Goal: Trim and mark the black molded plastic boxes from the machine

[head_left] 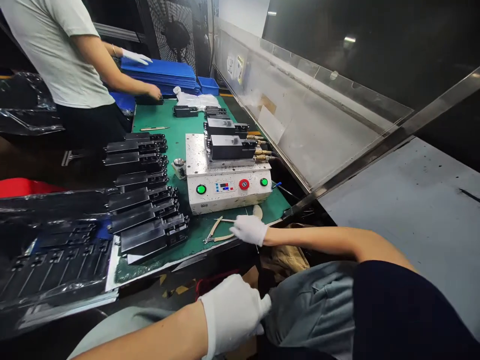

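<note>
Across the long green-topped surface (176,126), I am watching the work from afar. Near its close edge, a boxy white metal machine (225,176) with green and red buttons is standing, and two long black plastic housings (231,147) are lying on top, one behind the other. To its left, a row of glossy black plastic blocks (144,199) is running toward the near corner. Well off the surface, beside the lap, my white-gloved left hand (233,316) is holding its fingers curled; I cannot tell whether anything is sitting inside. My white-gloved right hand (248,230) is hanging at the near edge, fingers bent, and I cannot tell whether they are pinching the thin pale rod (227,220) ending beside them. Just left of that hand, cream-handled metal pliers (224,238) are lying splayed. I am judging the step to be tool handling; the next move is calling for a careful grip, without nudging the pliers off.
</note>
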Motion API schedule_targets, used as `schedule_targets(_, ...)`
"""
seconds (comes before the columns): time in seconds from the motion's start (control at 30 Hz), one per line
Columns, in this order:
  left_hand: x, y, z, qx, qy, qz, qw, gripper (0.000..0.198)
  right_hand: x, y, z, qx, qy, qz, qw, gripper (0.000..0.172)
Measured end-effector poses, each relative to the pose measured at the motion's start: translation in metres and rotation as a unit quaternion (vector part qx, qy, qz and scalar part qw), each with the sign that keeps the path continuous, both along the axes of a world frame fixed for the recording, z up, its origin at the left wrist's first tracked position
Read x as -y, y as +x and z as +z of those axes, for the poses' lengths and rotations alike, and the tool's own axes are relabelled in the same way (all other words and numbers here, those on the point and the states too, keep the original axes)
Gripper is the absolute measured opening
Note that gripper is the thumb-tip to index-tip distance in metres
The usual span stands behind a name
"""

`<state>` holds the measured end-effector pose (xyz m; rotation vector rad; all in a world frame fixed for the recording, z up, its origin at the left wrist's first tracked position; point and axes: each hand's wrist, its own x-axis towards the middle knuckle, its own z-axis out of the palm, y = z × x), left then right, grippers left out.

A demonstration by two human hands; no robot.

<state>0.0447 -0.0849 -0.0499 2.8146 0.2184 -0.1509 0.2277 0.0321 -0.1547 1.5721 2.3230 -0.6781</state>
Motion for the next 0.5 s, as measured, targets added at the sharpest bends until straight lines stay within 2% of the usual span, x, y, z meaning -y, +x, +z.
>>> schedule_targets(0.07,-0.001,-0.002,0.002,-0.015,-0.003,0.004,1.000,0.036,0.014,0.035,-0.001,0.027,-0.054,-0.089,0.994,0.047)
schedule_targets(0.13,-0.003,-0.003,0.005,-0.034,-0.011,0.001,0.999,0.034,0.030,0.056,-0.005,0.023,-0.129,-0.153,0.980,0.041)
schedule_targets(0.2,-0.004,-0.003,0.008,-0.047,-0.019,-0.007,0.999,0.033,0.042,0.061,-0.012,-0.015,-0.198,-0.198,0.960,0.034)
schedule_targets(0.3,-0.005,0.000,0.007,-0.060,-0.037,-0.019,0.997,0.031,0.055,0.058,-0.015,-0.088,-0.262,-0.247,0.929,0.028)
schedule_targets(0.4,-0.003,0.004,0.000,-0.085,-0.049,-0.032,0.995,0.032,0.076,0.071,0.004,-0.134,-0.317,-0.274,0.898,0.020)
schedule_targets(0.5,-0.002,0.006,-0.008,-0.120,-0.054,-0.040,0.991,0.030,0.110,0.103,0.050,-0.154,-0.362,-0.289,0.873,0.018)
